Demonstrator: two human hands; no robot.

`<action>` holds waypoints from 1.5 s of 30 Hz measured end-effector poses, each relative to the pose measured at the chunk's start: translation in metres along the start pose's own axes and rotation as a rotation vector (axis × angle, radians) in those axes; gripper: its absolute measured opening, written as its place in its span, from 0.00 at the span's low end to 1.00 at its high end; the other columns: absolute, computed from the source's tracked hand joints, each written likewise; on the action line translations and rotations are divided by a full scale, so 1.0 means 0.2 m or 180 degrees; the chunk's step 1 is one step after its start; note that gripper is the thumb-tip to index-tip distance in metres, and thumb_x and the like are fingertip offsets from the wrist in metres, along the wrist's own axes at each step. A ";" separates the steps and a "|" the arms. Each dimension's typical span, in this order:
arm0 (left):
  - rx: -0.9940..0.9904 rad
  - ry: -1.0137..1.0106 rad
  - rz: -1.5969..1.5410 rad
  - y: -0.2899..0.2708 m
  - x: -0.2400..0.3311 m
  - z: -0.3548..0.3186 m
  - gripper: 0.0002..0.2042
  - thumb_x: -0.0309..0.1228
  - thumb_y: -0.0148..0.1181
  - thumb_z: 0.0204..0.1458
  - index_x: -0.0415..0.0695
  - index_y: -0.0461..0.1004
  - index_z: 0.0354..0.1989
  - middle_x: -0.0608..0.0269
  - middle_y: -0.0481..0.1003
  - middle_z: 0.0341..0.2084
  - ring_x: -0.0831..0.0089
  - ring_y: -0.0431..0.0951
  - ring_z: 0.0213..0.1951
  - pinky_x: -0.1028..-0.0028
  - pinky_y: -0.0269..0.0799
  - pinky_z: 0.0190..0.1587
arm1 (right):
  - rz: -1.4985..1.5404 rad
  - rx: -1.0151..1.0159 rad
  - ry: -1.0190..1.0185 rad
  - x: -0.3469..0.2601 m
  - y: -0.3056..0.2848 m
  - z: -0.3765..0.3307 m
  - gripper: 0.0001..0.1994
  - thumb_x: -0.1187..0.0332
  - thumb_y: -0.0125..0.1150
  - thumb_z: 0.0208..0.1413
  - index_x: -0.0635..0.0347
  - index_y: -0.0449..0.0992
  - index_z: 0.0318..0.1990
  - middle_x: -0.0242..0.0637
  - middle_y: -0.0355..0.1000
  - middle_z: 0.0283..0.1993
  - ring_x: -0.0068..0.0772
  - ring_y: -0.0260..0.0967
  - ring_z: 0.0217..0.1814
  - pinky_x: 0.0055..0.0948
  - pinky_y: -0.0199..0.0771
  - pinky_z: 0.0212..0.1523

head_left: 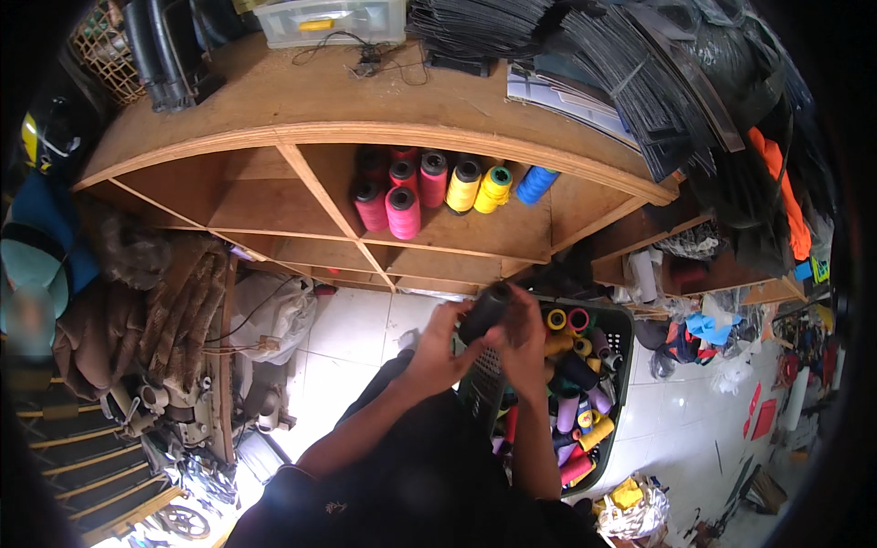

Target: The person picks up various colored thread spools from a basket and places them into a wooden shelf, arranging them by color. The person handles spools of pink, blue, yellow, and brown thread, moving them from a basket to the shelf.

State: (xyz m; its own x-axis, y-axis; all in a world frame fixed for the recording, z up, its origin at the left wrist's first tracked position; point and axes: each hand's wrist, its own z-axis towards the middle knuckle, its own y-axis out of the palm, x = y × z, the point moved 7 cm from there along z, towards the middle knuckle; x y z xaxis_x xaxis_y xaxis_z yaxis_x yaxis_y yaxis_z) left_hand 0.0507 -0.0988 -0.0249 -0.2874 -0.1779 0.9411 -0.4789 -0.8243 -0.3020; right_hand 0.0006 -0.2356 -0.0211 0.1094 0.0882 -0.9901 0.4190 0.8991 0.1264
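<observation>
A black thread spool [485,310] is held up in front of my body, with my left hand [437,354] curled round its left side. My right hand [523,336] grips the same spool from the right; some of its fingers are blurred. Just below and to the right stands a dark green plastic basket [627,352] full of thread spools in purple, yellow, black and red. Beyond my hands, pink spools [403,214], yellow spools [464,188] and a blue spool [537,184] occupy one compartment of the wooden shelf [438,241]. The blue one leans over.
On the shelf's top lie a clear plastic box [331,23], a thin black cable [367,60] and stacks of black sheets [630,82]. A whitish plastic bag [279,315] and brown fabric [187,310] are at the left. A bundle of yellow and white material [634,508] sits beside the basket.
</observation>
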 end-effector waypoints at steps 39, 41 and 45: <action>0.0870 -0.0237 -0.0122 -0.31 -0.27 0.00 0.22 0.24 0.67 0.47 0.32 0.69 0.51 0.52 0.74 0.37 0.66 0.75 0.37 0.69 0.70 0.42 | -0.3210 0.0389 -0.1453 -0.46 0.15 0.85 0.15 0.66 0.58 0.58 0.63 0.73 0.50 0.58 0.68 0.51 0.61 0.64 0.56 0.49 0.64 0.54; 0.0795 -0.0231 -0.0192 -0.29 -0.27 0.01 0.22 0.23 0.67 0.47 0.32 0.69 0.51 0.52 0.75 0.37 0.66 0.75 0.37 0.69 0.71 0.42 | -0.3424 -0.0049 -0.1150 -0.44 0.14 0.96 0.13 0.67 0.55 0.59 0.67 0.74 0.46 0.54 0.74 0.42 0.57 0.71 0.47 0.42 0.71 0.48; 0.0747 -0.0049 -0.0314 -0.24 -0.21 0.05 0.22 0.22 0.67 0.46 0.33 0.69 0.51 0.52 0.76 0.37 0.67 0.76 0.38 0.70 0.72 0.44 | -0.4176 -0.0516 -0.1305 -0.44 0.21 1.07 0.14 0.65 0.52 0.58 0.66 0.75 0.45 0.51 0.75 0.45 0.54 0.71 0.49 0.43 0.69 0.52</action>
State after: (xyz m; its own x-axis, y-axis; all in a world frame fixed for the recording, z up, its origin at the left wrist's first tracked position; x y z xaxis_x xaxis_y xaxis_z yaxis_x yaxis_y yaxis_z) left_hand 0.0931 -0.0568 -0.0485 -0.2355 -0.0972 0.9670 -0.2977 -0.9399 -0.1669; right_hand 0.2013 -0.2982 0.0837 -0.0132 -0.9583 -0.2855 0.3151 0.2670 -0.9107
